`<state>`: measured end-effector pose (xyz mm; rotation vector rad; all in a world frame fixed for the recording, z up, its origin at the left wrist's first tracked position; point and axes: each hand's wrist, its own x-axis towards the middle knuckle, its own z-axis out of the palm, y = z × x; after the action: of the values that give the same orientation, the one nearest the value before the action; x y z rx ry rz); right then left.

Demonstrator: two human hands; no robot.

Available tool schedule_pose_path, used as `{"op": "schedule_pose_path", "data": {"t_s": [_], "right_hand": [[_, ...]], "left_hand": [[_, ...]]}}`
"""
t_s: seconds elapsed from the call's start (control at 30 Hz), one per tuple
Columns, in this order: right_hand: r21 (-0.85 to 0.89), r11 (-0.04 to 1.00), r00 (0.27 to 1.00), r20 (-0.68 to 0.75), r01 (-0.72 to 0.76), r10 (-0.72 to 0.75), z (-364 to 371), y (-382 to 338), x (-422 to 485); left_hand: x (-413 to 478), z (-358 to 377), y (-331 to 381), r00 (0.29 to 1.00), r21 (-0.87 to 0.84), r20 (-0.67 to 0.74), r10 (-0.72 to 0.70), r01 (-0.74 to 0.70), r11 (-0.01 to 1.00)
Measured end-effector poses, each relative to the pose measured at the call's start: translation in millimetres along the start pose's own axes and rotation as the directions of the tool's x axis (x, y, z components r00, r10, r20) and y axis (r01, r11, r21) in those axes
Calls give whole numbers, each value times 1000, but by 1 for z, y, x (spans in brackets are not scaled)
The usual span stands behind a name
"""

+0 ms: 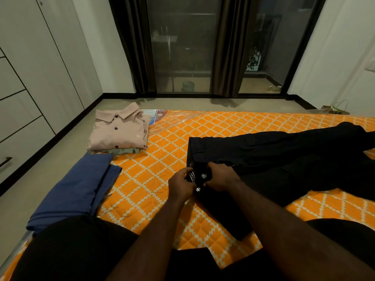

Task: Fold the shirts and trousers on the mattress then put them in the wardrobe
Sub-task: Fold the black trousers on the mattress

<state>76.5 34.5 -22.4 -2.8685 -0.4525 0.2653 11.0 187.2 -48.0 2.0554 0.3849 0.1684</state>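
L hand [180, 184] & R hand [220, 178] each pinched waistband of black trousers [274, 151]; legs ran lengthwise rightward toward mattress [154, 175] right edge.

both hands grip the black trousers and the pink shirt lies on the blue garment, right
No: head view shows the pink shirt on a greenish garment, apart from the blue garment. Left hand and right hand grip the black trousers.

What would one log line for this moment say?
left grip, right grip: hold black trousers | folded: pink shirt, blue garment | wardrobe: shut
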Motion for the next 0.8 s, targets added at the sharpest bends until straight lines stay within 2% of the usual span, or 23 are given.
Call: {"op": "schedule_pose_path", "data": {"t_s": [0.2, 0.3, 0.43, 0.5, 0.57, 0.67, 0.8], "right_hand": [[100, 993, 996, 44, 68, -73, 2, -8, 1], [163, 983, 994, 57, 81, -91, 3, -18, 1], [130, 988, 994, 61, 82, -90, 11, -28, 0], [134, 989, 998, -19, 68, -66, 14, -30, -3], [149, 987, 987, -158, 56, -32, 13, -32, -6], [87, 992, 949, -309, 96, -64, 9, -36, -7], [41, 996, 954, -292, 79, -64, 14, -36, -6]], "left_hand": [[3, -7, 6, 982, 50, -176, 67, -59, 997], [7, -17, 4, 966, 78, -252, 58, -39, 996], [13, -23, -6, 977, 199, -210, 44, -2, 980], [9, -22, -7, 980, 318, -194, 47, 17, 948], [5, -21, -4, 974, 418, -205, 101, -7, 909], [3, -15, 1, 982, 387, -144, 124, -59, 920], [4, -7, 1, 999, 324, -13, -51, 52, 945]]}}
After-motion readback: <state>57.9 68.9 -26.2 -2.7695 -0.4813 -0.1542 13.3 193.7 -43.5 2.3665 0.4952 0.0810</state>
